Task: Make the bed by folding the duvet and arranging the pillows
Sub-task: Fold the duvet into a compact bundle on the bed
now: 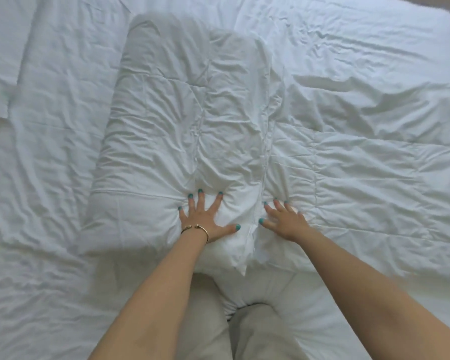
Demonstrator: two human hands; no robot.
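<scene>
Pressing hands (pixel 247 219) near duvet (pixel 182 120) edge.

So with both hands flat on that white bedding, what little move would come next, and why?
Probably a smoothing push away from the body. The left hand, fingers spread, presses the folded duvet layer; the right hand lies flat on the lower layer beside the fold's edge. Both layers look creased, so sliding the palms forward should flatten them.
</scene>
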